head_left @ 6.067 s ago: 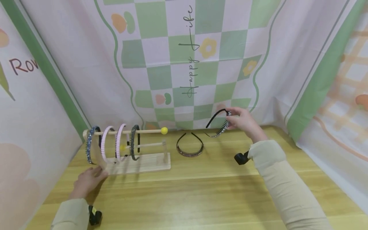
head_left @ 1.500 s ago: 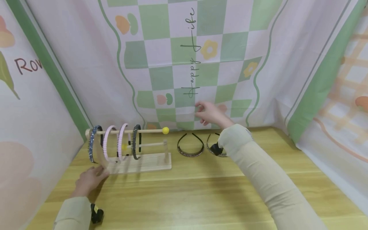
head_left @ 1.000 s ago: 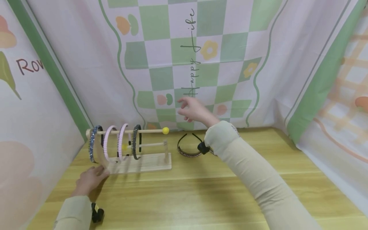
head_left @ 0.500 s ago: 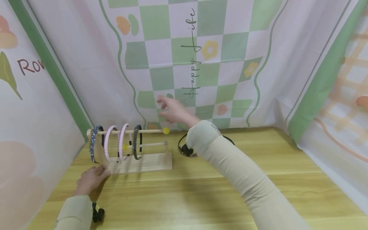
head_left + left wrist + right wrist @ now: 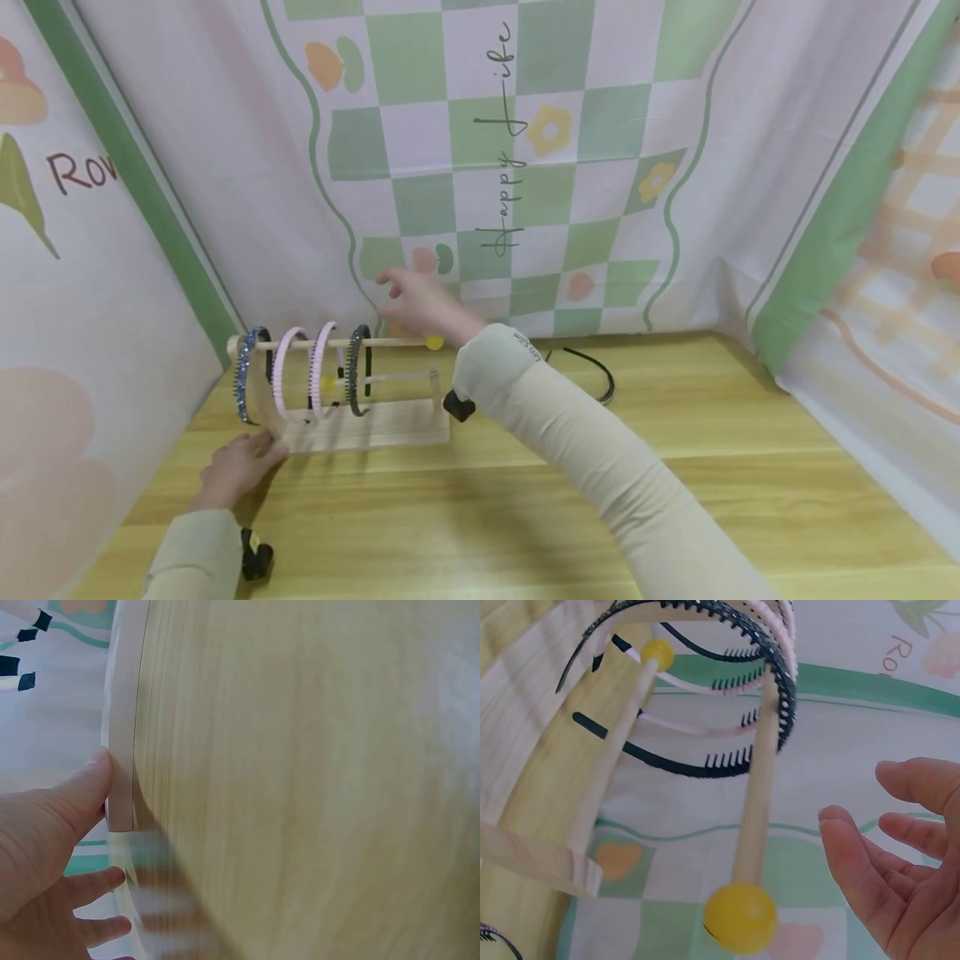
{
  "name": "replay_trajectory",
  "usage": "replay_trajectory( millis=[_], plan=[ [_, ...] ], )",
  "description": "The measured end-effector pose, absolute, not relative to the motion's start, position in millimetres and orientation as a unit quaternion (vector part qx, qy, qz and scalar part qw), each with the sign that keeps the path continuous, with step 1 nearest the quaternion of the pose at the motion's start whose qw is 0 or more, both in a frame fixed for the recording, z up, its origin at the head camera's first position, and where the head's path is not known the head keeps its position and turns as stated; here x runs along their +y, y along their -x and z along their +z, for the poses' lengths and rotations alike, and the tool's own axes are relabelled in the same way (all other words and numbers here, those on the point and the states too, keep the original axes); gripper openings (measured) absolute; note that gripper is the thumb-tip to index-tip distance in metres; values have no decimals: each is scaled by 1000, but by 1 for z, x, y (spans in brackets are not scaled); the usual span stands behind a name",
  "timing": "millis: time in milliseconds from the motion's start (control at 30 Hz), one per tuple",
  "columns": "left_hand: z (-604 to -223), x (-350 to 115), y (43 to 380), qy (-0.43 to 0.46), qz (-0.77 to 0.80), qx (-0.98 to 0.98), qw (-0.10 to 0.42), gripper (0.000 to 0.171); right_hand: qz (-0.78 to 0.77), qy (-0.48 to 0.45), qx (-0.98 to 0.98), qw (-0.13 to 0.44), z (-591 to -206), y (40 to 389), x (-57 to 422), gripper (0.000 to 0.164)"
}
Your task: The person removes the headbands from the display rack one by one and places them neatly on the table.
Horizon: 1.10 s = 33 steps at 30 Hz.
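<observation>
Frame-left I count four arched blue, pink, black headbands (image 5: 278,379) on a wooden rack (image 5: 408,427) the splayed left hand (image 5: 236,469) touches, loose-fingered right hand (image 5: 425,307) empty, lower-left of "Happy Life" (image 5: 507,185).

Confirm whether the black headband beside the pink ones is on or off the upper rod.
On: the black headband hangs from the upper rod, which passes beneath its arch.
</observation>
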<state>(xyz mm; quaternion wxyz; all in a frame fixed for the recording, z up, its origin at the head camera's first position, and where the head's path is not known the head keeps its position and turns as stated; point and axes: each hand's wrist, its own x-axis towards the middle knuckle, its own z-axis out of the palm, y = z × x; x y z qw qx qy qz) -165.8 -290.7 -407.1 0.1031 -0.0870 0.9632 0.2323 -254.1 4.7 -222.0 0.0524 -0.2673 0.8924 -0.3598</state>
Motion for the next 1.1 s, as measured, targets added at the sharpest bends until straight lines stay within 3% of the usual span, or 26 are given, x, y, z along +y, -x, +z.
replay_trajectory(
  millis=[767,1100],
  plan=[
    [-407,-290,164,83,236,963,98,79,-339,282,891,107,-250,242,-32,60],
    [-409,-291,166,88,241,961,103,80,-358,265,887,122,-256,235,-41,50]
  ],
)
